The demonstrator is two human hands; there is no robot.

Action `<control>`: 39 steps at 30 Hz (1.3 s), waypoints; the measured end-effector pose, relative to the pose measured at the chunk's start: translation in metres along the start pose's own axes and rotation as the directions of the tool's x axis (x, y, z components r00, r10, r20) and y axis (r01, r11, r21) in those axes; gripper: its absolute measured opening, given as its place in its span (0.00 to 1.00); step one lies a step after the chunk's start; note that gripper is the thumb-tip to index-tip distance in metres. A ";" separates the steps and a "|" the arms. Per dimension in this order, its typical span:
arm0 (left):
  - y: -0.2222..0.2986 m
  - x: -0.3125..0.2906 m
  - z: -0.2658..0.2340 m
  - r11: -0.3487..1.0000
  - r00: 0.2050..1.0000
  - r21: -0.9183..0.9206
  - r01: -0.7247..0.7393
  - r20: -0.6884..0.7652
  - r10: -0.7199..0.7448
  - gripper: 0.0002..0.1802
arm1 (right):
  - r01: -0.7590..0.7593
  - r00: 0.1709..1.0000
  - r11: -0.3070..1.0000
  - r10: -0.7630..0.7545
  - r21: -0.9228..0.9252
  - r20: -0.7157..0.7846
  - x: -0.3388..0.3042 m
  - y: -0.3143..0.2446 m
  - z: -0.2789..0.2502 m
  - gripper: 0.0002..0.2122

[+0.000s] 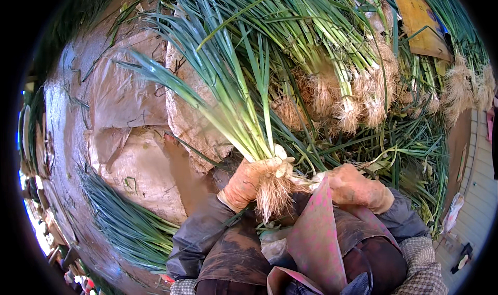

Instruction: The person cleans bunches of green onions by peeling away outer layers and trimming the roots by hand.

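My left hand point(247, 185), in a soiled orange-tan glove, is closed round the lower stalks of a bunch of green garlic point(236, 121). Its long leaves fan out to the upper left, and the pale bulbs and stringy roots point(273, 196) hang below the fist. My right hand point(359, 187), gloved alike, is closed just right of the bulbs. A thin pale stalk point(305, 181) runs from the bunch into its fingertips, which are partly hidden. A pink-spotted sheet point(314, 232) stands up below the right hand, over my lap.
A big heap of rooted green garlic point(306, 46) lies ahead, with loose leaves point(410, 155) scattered at the right. Another leafy pile point(122, 222) lies at the lower left, beside tan sacking point(137, 165) on wet ground. A yellow sheet point(419, 22) covers part of the far-right heap.
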State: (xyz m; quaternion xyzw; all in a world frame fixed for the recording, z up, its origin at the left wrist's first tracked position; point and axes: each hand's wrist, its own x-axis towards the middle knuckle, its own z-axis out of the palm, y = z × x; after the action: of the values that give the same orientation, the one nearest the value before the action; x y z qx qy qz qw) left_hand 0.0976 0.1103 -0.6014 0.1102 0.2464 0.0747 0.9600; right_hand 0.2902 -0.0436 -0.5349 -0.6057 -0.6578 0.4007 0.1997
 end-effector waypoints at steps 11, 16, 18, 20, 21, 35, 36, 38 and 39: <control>0.047 -0.019 -0.032 0.974 0.963 0.024 -0.226 -0.145 0.227 0.17 | -0.517 0.837 0.790 0.547 -0.328 -0.002 -0.051 0.004 -0.010 0.15; 0.005 0.003 -0.038 0.333 0.753 0.680 -0.654 0.539 0.378 0.25 | -0.249 0.966 0.840 0.248 0.482 0.067 0.067 0.012 0.065 0.18; 0.021 -0.029 -0.045 0.533 0.916 0.746 -0.399 0.352 0.192 0.30 | -0.179 0.984 0.681 0.121 0.710 0.132 0.065 0.049 0.070 0.16; 0.017 -0.046 -0.055 0.874 0.997 0.481 -0.070 0.073 0.039 0.10 | -0.654 0.756 0.497 0.413 0.570 0.508 0.092 0.043 0.015 0.22; 0.019 -0.045 -0.044 0.960 0.995 0.261 0.102 -0.018 -0.101 0.04 | -0.547 0.835 0.479 0.363 0.686 0.413 0.088 0.058 0.014 0.28; 0.066 -0.115 -0.117 0.771 0.798 0.633 -0.067 -0.430 0.422 0.06 | -0.140 0.941 0.956 0.047 -0.257 -0.335 0.309 0.006 -0.056 0.23; 0.070 -0.117 -0.112 0.894 0.788 0.417 -0.163 -0.491 0.372 0.07 | -0.230 0.922 0.939 0.126 -0.256 -0.367 0.265 -0.001 -0.083 0.22; 0.077 -0.109 -0.097 0.945 0.847 0.109 -0.308 -0.422 0.325 0.08 | -0.479 0.700 0.801 0.101 -0.360 -0.707 0.192 0.060 -0.111 0.24; 0.078 -0.104 -0.090 0.930 0.880 0.030 -0.367 -0.312 0.358 0.08 | -0.692 0.574 0.662 0.262 -0.289 -0.776 0.155 0.075 -0.126 0.33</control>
State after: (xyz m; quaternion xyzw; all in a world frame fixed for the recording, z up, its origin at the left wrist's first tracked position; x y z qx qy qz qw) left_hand -0.0434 0.1803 -0.6110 0.1267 0.3688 0.2730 0.8794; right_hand 0.4032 0.1370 -0.5518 -0.8986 -0.4237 -0.0228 0.1119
